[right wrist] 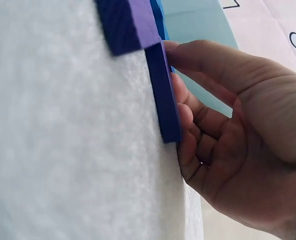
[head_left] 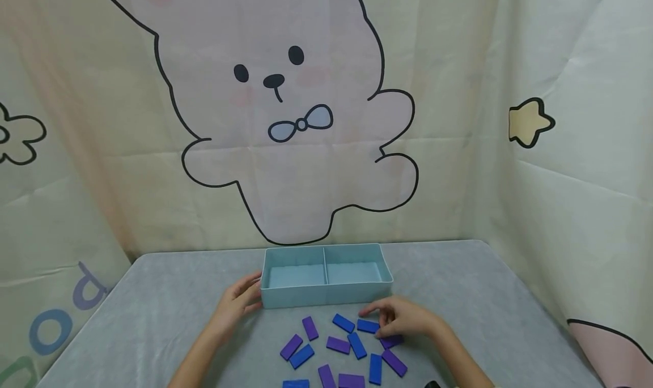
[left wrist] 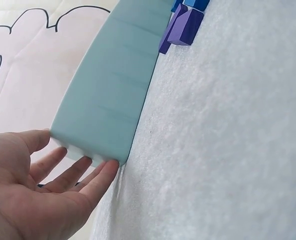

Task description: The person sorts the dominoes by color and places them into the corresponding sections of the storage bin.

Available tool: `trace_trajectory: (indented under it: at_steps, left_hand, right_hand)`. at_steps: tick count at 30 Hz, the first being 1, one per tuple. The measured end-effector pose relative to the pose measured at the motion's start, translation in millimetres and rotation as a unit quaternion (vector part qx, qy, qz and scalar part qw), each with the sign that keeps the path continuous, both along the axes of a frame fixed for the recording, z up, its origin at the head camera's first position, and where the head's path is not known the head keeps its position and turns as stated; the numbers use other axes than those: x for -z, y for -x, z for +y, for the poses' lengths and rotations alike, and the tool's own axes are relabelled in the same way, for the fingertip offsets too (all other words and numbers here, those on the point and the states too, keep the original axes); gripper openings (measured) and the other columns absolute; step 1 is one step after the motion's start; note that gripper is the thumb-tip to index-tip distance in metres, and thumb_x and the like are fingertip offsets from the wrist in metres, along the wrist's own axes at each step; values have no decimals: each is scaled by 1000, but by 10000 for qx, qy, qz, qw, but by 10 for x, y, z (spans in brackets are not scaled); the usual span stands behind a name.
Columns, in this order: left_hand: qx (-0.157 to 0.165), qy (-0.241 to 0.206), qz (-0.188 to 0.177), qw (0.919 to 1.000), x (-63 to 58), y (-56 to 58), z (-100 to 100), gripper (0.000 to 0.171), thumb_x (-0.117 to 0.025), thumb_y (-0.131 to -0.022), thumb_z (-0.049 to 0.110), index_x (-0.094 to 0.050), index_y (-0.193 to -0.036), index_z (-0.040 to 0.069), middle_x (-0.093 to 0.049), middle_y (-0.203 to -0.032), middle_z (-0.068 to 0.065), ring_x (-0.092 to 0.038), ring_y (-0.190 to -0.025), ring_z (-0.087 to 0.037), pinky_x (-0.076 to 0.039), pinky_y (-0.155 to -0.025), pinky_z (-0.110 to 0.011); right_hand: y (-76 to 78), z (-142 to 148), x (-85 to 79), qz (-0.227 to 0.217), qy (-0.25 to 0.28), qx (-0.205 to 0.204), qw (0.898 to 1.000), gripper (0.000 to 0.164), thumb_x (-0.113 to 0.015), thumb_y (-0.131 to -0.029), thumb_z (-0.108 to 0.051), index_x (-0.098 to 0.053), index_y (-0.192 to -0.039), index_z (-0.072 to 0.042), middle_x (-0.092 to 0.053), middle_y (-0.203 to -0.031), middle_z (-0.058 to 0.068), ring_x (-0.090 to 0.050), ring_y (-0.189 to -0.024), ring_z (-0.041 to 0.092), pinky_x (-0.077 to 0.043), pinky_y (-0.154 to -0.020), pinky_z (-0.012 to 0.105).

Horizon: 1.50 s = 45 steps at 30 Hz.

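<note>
A pale blue two-compartment box (head_left: pixel 326 294) stands on the table, both compartments empty. My left hand (head_left: pixel 238 298) touches its left end; in the left wrist view that hand (left wrist: pixel 53 185) has its fingertips spread along the end wall. My right hand (head_left: pixel 403 315) is over the blocks in front of the box, index finger reaching left. A blue block (head_left: pixel 367 326) lies between its index finger and thumb, beside a partly covered purple block (head_left: pixel 391 341). In the right wrist view the lower fingers are curled next to a purple block (right wrist: pixel 165 100); whether anything is pinched is hidden.
Several blue and purple blocks lie scattered on the grey tablecloth (head_left: pixel 490 320), among them a purple one (head_left: pixel 309 328) and a blue one (head_left: pixel 302 356). A printed curtain (head_left: pixel 449 195) hangs behind the table. A small black object (head_left: pixel 432 384) shows at the bottom edge.
</note>
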<state>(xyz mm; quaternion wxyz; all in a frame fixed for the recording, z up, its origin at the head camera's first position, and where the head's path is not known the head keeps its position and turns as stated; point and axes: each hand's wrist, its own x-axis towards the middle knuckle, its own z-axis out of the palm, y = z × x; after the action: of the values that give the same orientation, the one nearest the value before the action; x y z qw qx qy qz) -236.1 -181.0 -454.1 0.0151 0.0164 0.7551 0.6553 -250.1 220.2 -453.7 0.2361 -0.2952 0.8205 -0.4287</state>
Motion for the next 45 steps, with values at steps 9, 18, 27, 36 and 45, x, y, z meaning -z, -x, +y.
trace_trajectory:
  at_steps: [9, 18, 27, 36, 45]
  left_hand:
    - [-25, 14, -17, 10000, -2, 3, -10, 50, -51, -113, 22, -46, -153, -7, -50, -154, -33, -62, -130, -45, -57, -103, -53]
    - [-55, -28, -37, 10000, 6, 23, -17, 50, -52, -112, 22, -47, -152, -9, -51, -152, -33, -63, -129, -43, -57, -103, -52]
    - [12, -40, -116, 9999, 7, 10, -25, 51, -52, -112, 23, -46, -152, -10, -49, -154, -33, -61, -131, -44, -56, -104, -53]
    - [-31, -49, -167, 9998, -2, 11, -24, 51, -52, -113, 23, -47, -152, -9, -48, -155, -32, -62, -131, -43, -56, -104, -53]
    - [65, -29, -114, 9999, 19, 21, -30, 52, -52, -112, 26, -47, -152, -8, -48, -155, -32, -62, -131, -42, -57, -104, -53]
  right_hand:
    - [-21, -82, 32, 462, -219, 631, 9967, 18, -83, -87, -14, -68, -94, -7, -59, -72, -8, -51, -63, 4, -40, -55, 19]
    - [-54, -102, -19, 508, -184, 677, 9962, 24, -84, -89, -19, -64, -88, -7, -58, -71, -8, -51, -63, 4, -40, -55, 19]
    - [-2, -21, -18, 222, -9, 16, 9998, 46, -82, -92, -15, -68, -134, -1, -65, -80, -7, -56, -69, 4, -47, -61, 19]
    - [81, 1, 34, 232, -97, -231, 9994, 46, -84, -90, -19, -70, -131, -4, -64, -79, -11, -56, -68, 2, -47, -60, 20]
    - [-4, -69, -35, 212, -148, 271, 9993, 41, -86, -84, -3, -70, -121, -1, -63, -76, -5, -54, -64, 7, -43, -57, 19]
